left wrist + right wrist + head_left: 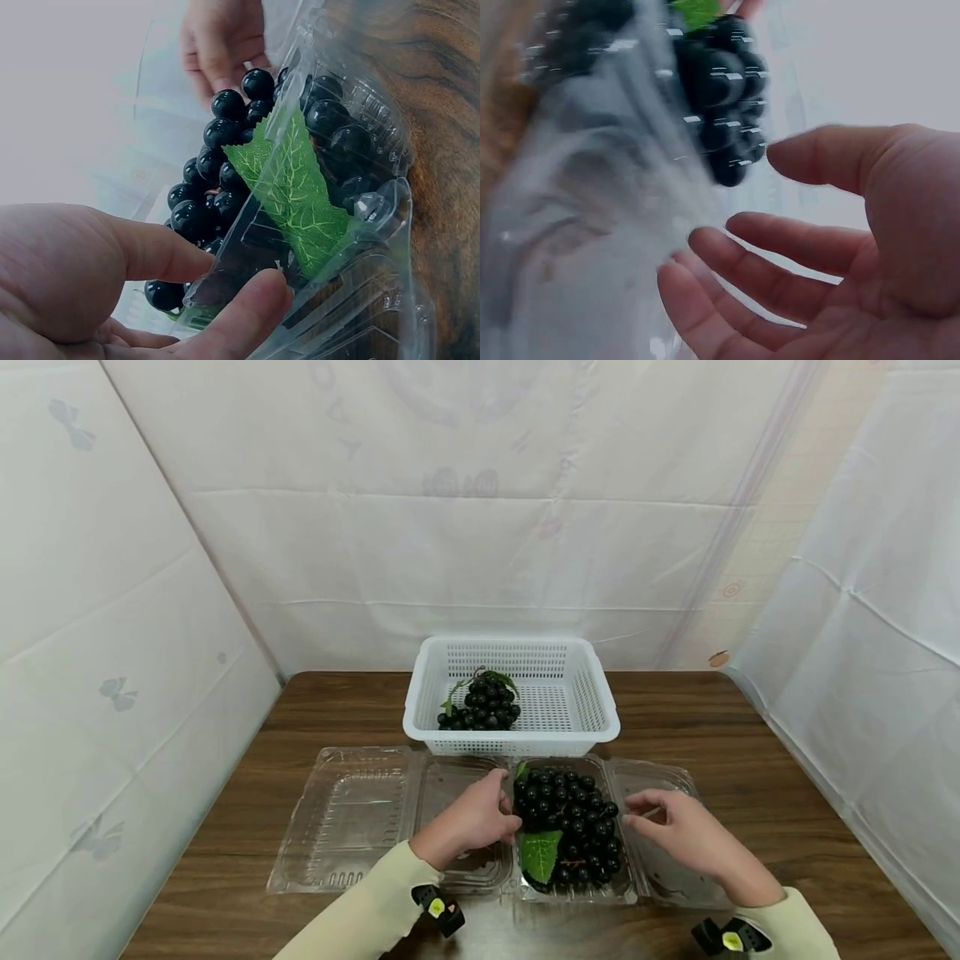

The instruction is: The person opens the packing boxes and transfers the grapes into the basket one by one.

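A bunch of black grapes [573,827] with a green leaf [540,855] lies in a clear plastic clamshell container [577,897] whose lid [671,860] is folded out to the right. At the container's left edge is my left hand [476,814]; in the left wrist view its thumb and a finger are apart near the rim, and contact is hard to tell. My right hand [678,827] hovers over the lid, right of the grapes. Its fingers look loosely bent and hold nothing in the right wrist view.
Behind stands a white plastic basket [577,743] with another bunch of black grapes [487,702] in its left part. A second clear clamshell [352,827] lies unfolded on the left of the wooden table [232,852]. Pale sheeting [487,552] hangs around the table's back and sides.
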Demonstrator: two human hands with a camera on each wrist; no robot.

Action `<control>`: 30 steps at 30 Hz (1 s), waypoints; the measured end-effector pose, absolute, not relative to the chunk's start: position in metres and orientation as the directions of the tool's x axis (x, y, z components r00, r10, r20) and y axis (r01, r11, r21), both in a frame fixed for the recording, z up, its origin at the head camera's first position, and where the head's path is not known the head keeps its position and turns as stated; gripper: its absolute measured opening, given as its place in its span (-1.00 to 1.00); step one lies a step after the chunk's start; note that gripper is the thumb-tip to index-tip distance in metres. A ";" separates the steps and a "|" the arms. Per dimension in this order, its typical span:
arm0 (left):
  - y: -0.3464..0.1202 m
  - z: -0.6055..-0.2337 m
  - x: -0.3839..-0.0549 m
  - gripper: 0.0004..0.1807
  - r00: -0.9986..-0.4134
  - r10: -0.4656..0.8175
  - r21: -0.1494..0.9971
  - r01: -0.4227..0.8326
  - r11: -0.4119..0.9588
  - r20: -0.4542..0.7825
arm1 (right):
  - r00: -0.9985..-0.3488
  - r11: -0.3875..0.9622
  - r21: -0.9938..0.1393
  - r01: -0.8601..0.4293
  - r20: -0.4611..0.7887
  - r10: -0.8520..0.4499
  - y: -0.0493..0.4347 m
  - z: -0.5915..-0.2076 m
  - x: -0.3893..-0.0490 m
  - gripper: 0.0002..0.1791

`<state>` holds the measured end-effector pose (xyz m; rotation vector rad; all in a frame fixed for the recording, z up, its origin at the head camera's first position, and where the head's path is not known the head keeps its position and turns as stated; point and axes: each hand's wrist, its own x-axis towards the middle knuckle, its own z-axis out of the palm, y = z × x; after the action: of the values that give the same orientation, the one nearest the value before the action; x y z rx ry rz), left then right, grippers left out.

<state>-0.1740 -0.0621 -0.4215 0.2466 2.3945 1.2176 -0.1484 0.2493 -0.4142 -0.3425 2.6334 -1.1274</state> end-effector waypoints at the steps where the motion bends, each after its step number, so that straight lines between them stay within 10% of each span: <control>1: -0.062 -0.421 -0.174 -0.11 -0.888 0.347 0.800 -0.039 0.598 -0.303 | -0.946 0.684 -0.720 -0.116 -0.130 -0.298 0.248 -0.411 -0.150 -0.57; 30: -0.054 -0.411 -0.180 -0.38 -0.902 0.284 0.719 -0.042 0.693 -0.326 | -0.882 0.793 -0.572 -0.210 -0.238 -0.406 0.192 -0.376 -0.189 -0.12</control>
<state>-0.1798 -0.0536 -0.4110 0.1874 2.4889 1.0721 -0.1888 0.1921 -0.3763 -0.4687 2.6323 -0.7807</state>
